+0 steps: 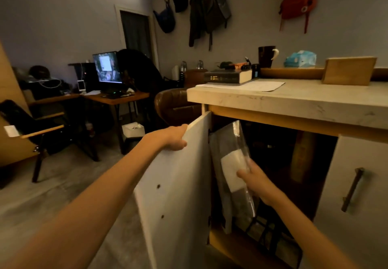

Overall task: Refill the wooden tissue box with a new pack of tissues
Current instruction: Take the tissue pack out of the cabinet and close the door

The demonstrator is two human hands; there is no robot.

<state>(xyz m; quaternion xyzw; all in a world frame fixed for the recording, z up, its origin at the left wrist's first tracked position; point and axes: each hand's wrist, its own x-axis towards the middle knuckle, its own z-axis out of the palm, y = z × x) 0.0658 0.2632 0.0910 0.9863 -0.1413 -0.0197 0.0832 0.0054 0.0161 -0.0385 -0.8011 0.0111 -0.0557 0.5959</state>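
Observation:
My left hand (175, 137) grips the top edge of the white cabinet door (176, 184), which stands swung open under the counter. My right hand (255, 179) holds a clear plastic pack of white tissues (233, 170), upright in the cabinet opening. The wooden tissue box (349, 71) sits on the marble countertop (294, 98) at the upper right. A blue tissue pack (300, 59) lies behind it on the wooden ledge.
The dark cabinet interior (279, 163) holds boxes and packages. A shut door with a dark handle (352, 189) is on the right. A thick book (228, 76), papers and a dark mug (266, 56) stand on the counter. A desk with a monitor (108, 69) and chairs stand at the left.

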